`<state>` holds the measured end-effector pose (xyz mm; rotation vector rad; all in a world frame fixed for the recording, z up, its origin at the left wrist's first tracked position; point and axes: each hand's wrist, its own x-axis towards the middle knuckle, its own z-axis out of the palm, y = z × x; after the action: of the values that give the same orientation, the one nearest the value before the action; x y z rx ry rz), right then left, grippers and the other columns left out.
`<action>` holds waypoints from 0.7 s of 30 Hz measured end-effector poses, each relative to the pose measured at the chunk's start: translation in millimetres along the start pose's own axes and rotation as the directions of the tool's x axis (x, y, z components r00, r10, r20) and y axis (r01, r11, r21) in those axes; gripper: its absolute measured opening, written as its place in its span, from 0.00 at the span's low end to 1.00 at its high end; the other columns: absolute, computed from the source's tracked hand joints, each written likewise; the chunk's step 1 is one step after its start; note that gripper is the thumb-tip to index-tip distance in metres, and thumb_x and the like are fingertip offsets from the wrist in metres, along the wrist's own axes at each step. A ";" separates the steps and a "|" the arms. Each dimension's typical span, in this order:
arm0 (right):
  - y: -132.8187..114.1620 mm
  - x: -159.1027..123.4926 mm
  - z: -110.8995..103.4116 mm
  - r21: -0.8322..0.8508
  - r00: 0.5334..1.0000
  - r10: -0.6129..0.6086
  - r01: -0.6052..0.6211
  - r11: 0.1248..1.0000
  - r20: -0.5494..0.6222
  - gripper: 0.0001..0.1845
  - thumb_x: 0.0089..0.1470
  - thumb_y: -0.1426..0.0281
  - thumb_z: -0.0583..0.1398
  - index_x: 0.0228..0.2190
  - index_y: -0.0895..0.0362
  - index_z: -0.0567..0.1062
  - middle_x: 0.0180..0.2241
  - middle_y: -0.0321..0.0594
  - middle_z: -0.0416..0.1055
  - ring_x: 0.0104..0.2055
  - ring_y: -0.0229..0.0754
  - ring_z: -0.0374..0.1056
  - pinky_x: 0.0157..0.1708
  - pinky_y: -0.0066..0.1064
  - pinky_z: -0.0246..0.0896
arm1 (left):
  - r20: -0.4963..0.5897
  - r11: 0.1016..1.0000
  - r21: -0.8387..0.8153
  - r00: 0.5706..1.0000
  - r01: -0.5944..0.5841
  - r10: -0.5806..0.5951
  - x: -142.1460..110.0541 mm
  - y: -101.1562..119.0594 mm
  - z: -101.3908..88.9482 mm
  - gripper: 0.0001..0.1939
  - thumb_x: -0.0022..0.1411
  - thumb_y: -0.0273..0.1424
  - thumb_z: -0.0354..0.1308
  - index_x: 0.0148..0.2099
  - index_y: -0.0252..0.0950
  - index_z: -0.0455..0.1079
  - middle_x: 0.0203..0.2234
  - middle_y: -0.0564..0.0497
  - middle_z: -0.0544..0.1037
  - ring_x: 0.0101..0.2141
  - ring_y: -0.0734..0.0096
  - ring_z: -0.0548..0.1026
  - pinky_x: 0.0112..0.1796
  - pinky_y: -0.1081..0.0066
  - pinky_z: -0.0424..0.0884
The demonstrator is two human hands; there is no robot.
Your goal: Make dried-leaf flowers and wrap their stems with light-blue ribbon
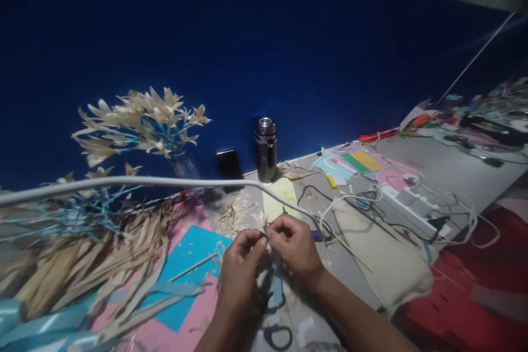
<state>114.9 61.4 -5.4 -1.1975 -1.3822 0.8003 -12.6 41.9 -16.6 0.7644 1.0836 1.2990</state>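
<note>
My left hand (244,264) and my right hand (296,246) meet over the middle of the table, fingertips pinched close together. Between them a small pale flower (263,221) of dried husk pokes up past the fingers; its lower part is hidden. Both hands appear closed on it. Below my wrists lie scissors (278,336), their dark handles toward me and their blades out of sight. A strip of light blue ribbon (277,287) shows between my forearms. Cream husk scraps (233,217) are scattered beyond my left hand, beside a yellow paper (284,198).
Dried husks (78,264) and blue paper (193,253) cover the left. A vase of husk flowers (144,121), a phone (229,168) and a dark flask (266,151) stand by the blue wall. A white cable (136,181) crosses in front; a power strip (412,209) lies right.
</note>
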 end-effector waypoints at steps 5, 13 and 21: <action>2.8 -6.2 0.0 -0.225 0.967 -0.257 0.251 0.942 0.003 0.08 0.50 0.75 0.58 0.22 0.56 0.75 0.22 0.35 0.71 0.24 0.36 0.64 0.29 0.27 0.56 | -0.021 0.993 0.046 0.994 -0.108 0.109 -6.5 31.5 -6.7 0.24 0.46 0.34 0.76 0.46 0.39 0.76 0.41 0.48 0.80 0.44 0.63 0.76 0.43 0.70 0.73; -13.8 -15.4 -5.0 -0.226 0.977 -0.109 0.149 0.963 0.182 0.07 0.55 0.74 0.61 0.27 0.55 0.78 0.26 0.35 0.78 0.27 0.37 0.69 0.30 0.26 0.57 | 0.155 0.994 0.084 0.986 -0.067 0.054 -3.5 49.4 -19.7 0.35 0.46 0.31 0.77 0.57 0.39 0.72 0.38 0.48 0.80 0.38 0.62 0.79 0.39 0.69 0.75; -10.3 -12.8 -5.2 -0.114 0.984 -0.112 0.128 0.985 0.137 0.06 0.56 0.71 0.62 0.28 0.55 0.80 0.28 0.37 0.78 0.32 0.40 0.72 0.33 0.28 0.62 | 0.106 0.987 -0.113 0.989 0.118 -0.106 -14.8 15.9 -10.6 0.20 0.45 0.32 0.77 0.41 0.35 0.76 0.34 0.48 0.82 0.36 0.63 0.80 0.39 0.68 0.75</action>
<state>116.5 45.7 1.5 -1.1599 -1.6146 0.7274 -27.3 28.5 -2.9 0.6629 0.9475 1.2062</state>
